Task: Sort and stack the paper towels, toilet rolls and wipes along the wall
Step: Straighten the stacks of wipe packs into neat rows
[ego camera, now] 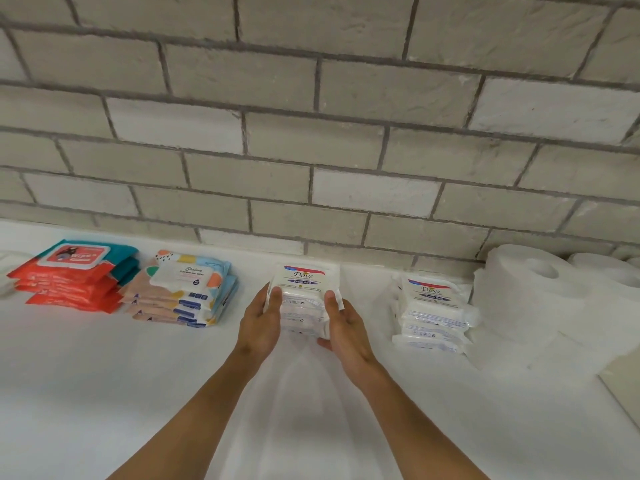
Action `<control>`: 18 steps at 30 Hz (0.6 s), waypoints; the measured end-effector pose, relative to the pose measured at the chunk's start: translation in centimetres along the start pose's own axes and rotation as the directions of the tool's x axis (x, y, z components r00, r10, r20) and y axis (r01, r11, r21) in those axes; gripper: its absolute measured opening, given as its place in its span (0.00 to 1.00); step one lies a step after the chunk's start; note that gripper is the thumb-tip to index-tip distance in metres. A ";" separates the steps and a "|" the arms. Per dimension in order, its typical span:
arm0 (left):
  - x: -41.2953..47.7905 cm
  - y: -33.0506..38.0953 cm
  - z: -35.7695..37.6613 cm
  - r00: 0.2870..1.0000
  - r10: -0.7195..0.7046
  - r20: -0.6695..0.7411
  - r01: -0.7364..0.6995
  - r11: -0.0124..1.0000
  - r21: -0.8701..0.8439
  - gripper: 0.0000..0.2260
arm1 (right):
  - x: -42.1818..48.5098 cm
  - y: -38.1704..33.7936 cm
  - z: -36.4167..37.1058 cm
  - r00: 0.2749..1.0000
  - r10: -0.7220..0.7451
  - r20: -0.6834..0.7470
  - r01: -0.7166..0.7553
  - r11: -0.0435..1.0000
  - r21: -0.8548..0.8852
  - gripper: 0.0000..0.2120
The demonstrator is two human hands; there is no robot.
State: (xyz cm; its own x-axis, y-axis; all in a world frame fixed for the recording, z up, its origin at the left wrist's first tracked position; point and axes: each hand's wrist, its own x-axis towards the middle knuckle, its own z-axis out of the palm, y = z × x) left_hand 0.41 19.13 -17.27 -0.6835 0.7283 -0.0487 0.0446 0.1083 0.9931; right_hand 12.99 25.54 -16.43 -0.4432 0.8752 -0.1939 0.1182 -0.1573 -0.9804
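Observation:
A stack of white Dove wipe packs [304, 292] stands in the middle of the white surface near the wall. My left hand [261, 320] grips its left side and my right hand [343, 327] grips its right side, thumbs on top. A second Dove stack [433, 310] stands to the right. Left of my hands are a stack of pastel patterned wipe packs [183, 292] and a stack of red and teal wipe packs [72, 275]. White paper rolls [533, 292] stand at the far right against the wall.
A grey brick wall [311, 133] runs along the back of the white surface [138, 393]. More white rolls [609, 271] sit behind the big ones at the right edge. A beige patch [623, 389] shows at the lower right.

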 end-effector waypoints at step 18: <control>0.2 -0.2 -4.9 0.990 0.134 0.039 -0.131 0.988 -0.077 0.12 | 0.4 0.1 4.6 0.999 0.023 -0.050 -0.025 0.999 -0.031 0.18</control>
State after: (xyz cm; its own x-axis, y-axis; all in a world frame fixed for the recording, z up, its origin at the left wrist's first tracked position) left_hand -3.27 15.98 -16.93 -0.6422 0.7623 0.0810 0.0772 -0.0409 0.9962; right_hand 8.71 23.72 -16.79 -0.3958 0.8929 -0.2146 0.1565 -0.1647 -0.9739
